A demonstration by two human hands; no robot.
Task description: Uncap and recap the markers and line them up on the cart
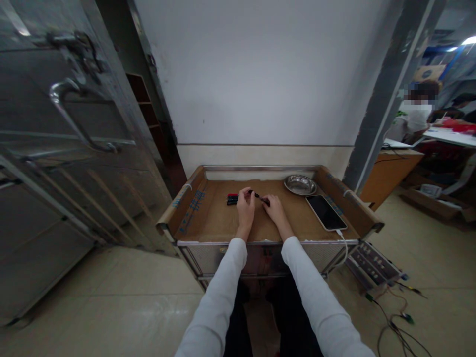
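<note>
Hands (pixel 246 207); dark pen (pixel 259 197) between them

Bare hands: left hand (pixel 245 208), right hand (pixel 275 210). Fingers slender, partly curved from view. Long sleeves, white with faint grey cast: left sleeve (pixel 219 297), right sleeve (pixel 316 297). Cloth plain, matte, softly creased along forearms, wider toward elbows. Cuffs smooth, close around wrists, same white as rest: left cuff (pixel 238 246), right cuff (pixel 292 245). Trousers (pixel 299 325) black or very dark, both legs partly visible between sleeves. Details of trouser cloth lost in shadow; dark shapes near feet too dim to tell.
</note>
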